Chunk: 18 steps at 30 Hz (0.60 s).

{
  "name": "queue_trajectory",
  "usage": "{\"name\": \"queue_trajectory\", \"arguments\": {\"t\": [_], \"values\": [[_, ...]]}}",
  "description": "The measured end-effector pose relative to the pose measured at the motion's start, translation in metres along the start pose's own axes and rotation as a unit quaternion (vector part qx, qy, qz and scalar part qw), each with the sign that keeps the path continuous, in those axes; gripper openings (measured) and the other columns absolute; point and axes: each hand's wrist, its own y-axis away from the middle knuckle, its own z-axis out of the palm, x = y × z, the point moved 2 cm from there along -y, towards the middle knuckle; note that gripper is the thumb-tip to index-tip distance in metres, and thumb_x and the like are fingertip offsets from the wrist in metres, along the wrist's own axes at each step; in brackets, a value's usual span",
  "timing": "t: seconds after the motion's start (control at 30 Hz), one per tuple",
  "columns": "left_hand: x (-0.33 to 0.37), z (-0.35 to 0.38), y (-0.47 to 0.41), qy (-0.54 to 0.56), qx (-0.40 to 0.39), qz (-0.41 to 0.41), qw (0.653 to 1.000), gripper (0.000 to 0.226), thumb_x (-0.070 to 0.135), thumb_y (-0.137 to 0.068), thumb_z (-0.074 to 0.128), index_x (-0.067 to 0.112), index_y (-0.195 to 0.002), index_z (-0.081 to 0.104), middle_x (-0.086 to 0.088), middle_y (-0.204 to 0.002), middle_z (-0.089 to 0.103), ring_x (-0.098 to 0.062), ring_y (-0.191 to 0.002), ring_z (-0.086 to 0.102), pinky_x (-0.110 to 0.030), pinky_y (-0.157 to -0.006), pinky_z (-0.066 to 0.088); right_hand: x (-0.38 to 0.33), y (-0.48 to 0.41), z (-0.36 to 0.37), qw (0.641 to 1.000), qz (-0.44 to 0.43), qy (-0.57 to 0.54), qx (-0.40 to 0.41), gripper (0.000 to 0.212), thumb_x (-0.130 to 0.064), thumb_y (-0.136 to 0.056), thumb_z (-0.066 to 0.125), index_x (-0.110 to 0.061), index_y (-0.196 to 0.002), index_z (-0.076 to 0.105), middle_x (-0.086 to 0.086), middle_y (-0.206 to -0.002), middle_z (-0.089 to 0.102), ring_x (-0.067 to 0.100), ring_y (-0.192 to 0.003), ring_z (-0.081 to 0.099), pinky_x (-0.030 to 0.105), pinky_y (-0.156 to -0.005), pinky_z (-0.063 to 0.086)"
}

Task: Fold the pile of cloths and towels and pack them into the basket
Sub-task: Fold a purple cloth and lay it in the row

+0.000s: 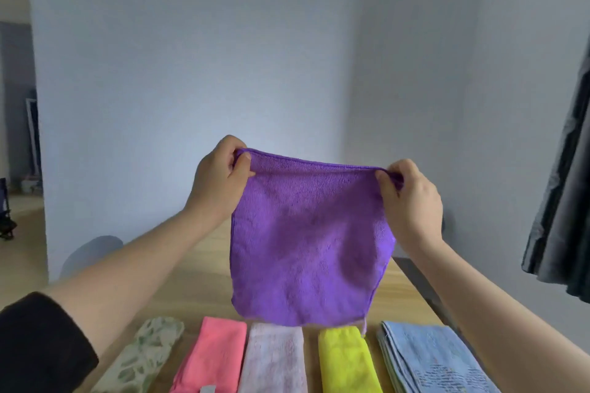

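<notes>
Two hands hold one purple cloth [306, 239] upright above the surface [198, 281]. Left hand [220, 179] is at the cloth's 10 o'clock corner, right hand [412, 198] at 2 o'clock; each grip pinches the top hem. Its lower edge hangs over a folded row at 6 o'clock: patterned cloth [143, 357], pink cloth [210, 354], white towel [274, 357], yellow cloth [346, 360], blue towel [431, 360].

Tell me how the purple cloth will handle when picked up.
The purple cloth is probably floppy: pinched at its top corners by the left hand and right hand, it sags and hangs limp. Likely light, since fingertip pinches carry it. Its napped surface probably resists slipping.
</notes>
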Motion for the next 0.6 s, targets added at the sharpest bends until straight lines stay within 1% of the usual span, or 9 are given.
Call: {"name": "queue_trajectory", "arguments": {"t": [0.07,0.2,0.27,0.33,0.4,0.43,0.5,0.6], "values": [[0.032,-0.012,0.002,0.01,0.007,0.026,1.0,0.013,0.012,-0.095,0.045,0.011,-0.083,0.048,-0.01,-0.073,0.054,-0.011,-0.072,0.067,-0.051,-0.078,0.055,-0.016,-0.005,-0.035,0.999,-0.022,-0.015,0.026,0.018,-0.032,-0.094,0.053,-0.014,-0.091,0.056,0.001,-0.08,0.062,0.024,-0.074,0.052,0.032,-0.065,0.038],[0.079,-0.029,0.014,0.04,0.016,0.05,0.998,0.01,0.01,-0.095,0.045,0.007,-0.086,0.049,-0.017,-0.078,0.056,-0.011,-0.073,0.067,-0.048,-0.079,0.056,-0.038,-0.005,-0.089,0.998,-0.055,-0.019,0.04,0.018,-0.032,-0.092,0.058,-0.015,-0.088,0.058,0.002,-0.077,0.063,0.027,-0.076,0.057,0.035,-0.069,0.045],[0.099,-0.038,0.022,0.047,0.016,0.061,0.997,0.01,0.009,-0.095,0.045,0.009,-0.086,0.05,-0.013,-0.079,0.057,-0.011,-0.074,0.067,-0.047,-0.08,0.057,-0.048,0.0,-0.115,0.997,-0.067,-0.014,0.047,0.018,-0.032,-0.091,0.059,-0.015,-0.086,0.058,0.0,-0.074,0.061,0.028,-0.075,0.056,0.035,-0.068,0.044],[0.118,-0.046,0.028,0.054,0.016,0.071,0.996,0.012,0.009,-0.095,0.045,0.011,-0.085,0.05,-0.004,-0.077,0.058,-0.007,-0.072,0.067,-0.048,-0.08,0.056,-0.056,0.002,-0.137,0.996,-0.071,-0.014,0.056,0.017,-0.032,-0.091,0.059,-0.016,-0.085,0.058,-0.002,-0.072,0.059,0.026,-0.074,0.056,0.033,-0.066,0.042],[0.129,-0.05,0.03,0.055,0.019,0.073,0.996,0.011,0.01,-0.095,0.045,0.011,-0.086,0.05,0.002,-0.075,0.058,-0.004,-0.07,0.067,-0.049,-0.079,0.056,-0.062,0.002,-0.15,0.995,-0.072,-0.019,0.062,0.017,-0.031,-0.09,0.06,-0.015,-0.084,0.058,-0.005,-0.07,0.057,0.024,-0.072,0.054,0.031,-0.065,0.038],[0.133,-0.053,0.03,0.055,0.02,0.075,0.995,0.01,0.011,-0.095,0.045,0.01,-0.087,0.051,0.002,-0.075,0.058,-0.004,-0.07,0.067,-0.05,-0.079,0.055,-0.065,0.002,-0.155,0.995,-0.073,-0.02,0.063,0.017,-0.03,-0.09,0.06,-0.015,-0.083,0.057,-0.006,-0.069,0.056,0.024,-0.071,0.054,0.031,-0.065,0.038],[0.139,-0.055,0.032,0.052,0.021,0.073,0.996,0.01,0.011,-0.095,0.045,0.008,-0.088,0.051,-0.001,-0.077,0.06,-0.008,-0.071,0.068,-0.049,-0.079,0.055,-0.066,0.003,-0.159,0.996,-0.07,-0.013,0.054,0.016,-0.03,-0.09,0.06,-0.016,-0.082,0.057,-0.008,-0.066,0.054,0.023,-0.069,0.052,0.03,-0.064,0.037],[0.128,-0.051,0.037,0.042,0.005,0.048,0.998,0.013,0.011,-0.095,0.046,0.01,-0.084,0.051,-0.01,-0.083,0.062,-0.013,-0.075,0.069,-0.048,-0.079,0.056,-0.057,0.006,-0.152,0.998,-0.054,0.003,0.018,0.017,-0.031,-0.09,0.06,-0.016,-0.082,0.059,-0.008,-0.066,0.055,0.023,-0.07,0.053,0.029,-0.063,0.036]]}}
